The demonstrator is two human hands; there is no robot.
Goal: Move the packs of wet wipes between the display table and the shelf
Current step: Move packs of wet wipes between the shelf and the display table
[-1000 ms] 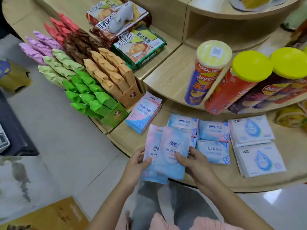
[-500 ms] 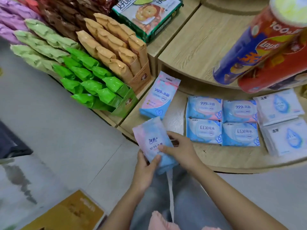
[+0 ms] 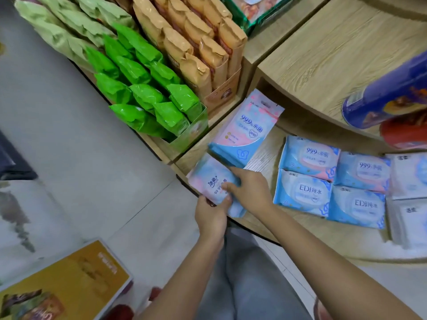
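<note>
Now both hands pinch the stacked wipes packs (image 3: 211,179): the left hand (image 3: 212,215) grips the near end, thumb on top, and the right hand (image 3: 250,190) curls over the right edge. A second ago these packs were fanned apart in front of the blue packs (image 3: 307,176). They are now squared together and further left, at the tabletop (image 3: 262,159) front edge just before the leaning pack (image 3: 247,128). Setting down looks close. Their long axis runs diagonally, far end pointing away and left.
</note>
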